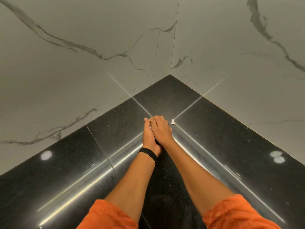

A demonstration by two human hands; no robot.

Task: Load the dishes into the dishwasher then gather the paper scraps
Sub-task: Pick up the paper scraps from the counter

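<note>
Lying beside right hand (160,129) is a paper scrap (172,121).

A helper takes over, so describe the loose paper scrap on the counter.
Start at the corner where marbled walls meet the black counter. The scrap lies in front of it, just right of the right hand, not touching. It is white and far larger than the scattered specks.

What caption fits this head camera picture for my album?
Left hand and right hand meet on black counter beside paper scrap.
</note>
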